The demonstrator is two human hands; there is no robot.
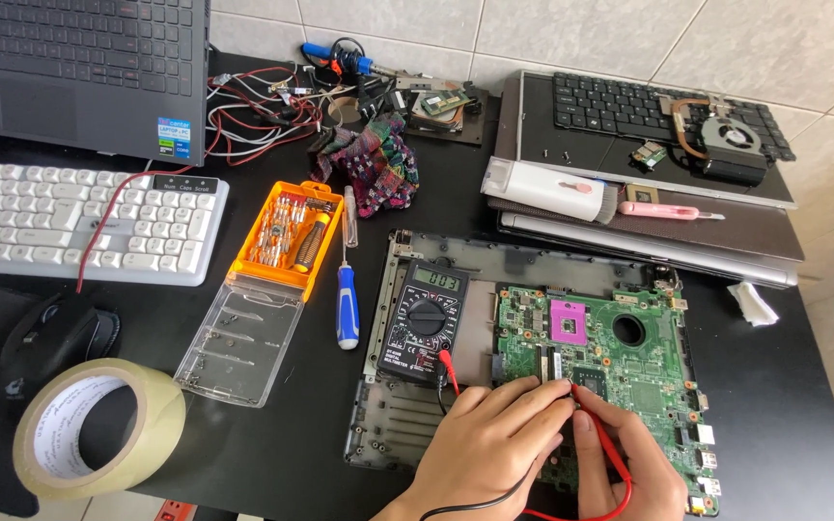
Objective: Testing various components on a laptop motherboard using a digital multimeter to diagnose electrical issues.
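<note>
Head view, catalogued outward from the green motherboard (pixel 610 362), which sits in a grey laptop base tray (pixel 407 425) on the black table (pixel 784 386). Over the board's near-left corner we list our left hand (pixel 489 449), fingers pinched shut on a black probe (pixel 557 394) whose lead runs back under the palm. Just right of it we list our right hand (pixel 629 463), closed around a red probe (pixel 598 425) with its tip down on the board beside the black one. Left of the board, touching its edge, stands the black multimeter (pixel 424 323), display lit, red lead plugged in at its lower corner. Further left lie a blue-handled screwdriver (pixel 347 304) and an orange bit case (pixel 287 236) with its clear lid open; far left, a white keyboard (pixel 79 222), a black mouse (pixel 55 338) and a roll of tape (pixel 98 425). Behind the board rests a stripped laptop (pixel 649 154). In our judgement, probing well calls for steady tips on one contact each, never bridging neighbours, and eyes going to the display only once both are seated.
</note>
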